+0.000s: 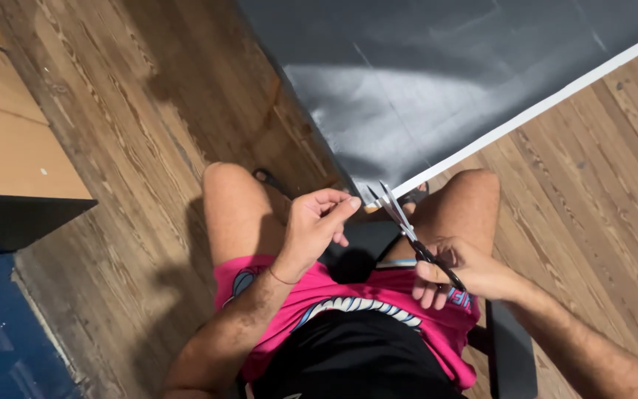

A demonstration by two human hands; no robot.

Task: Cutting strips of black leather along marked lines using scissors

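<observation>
A large dark grey sheet (437, 81) with a white border strip lies on the wooden floor in front of my knees. My left hand (317, 222) pinches the sheet's near corner between thumb and fingers. Scissors (407, 225) with black handles are in my right hand (461, 272). Their silver blades are parted, with the tips at the sheet's corner edge, close beside my left fingertips. I sit on a dark chair, wearing pink shorts.
A tan board (9, 133) lies at the left over a dark block (16, 222). A blue panel (9, 332) sits below it. Wooden floor (149, 111) surrounds the sheet. My bare knees flank the sheet's corner.
</observation>
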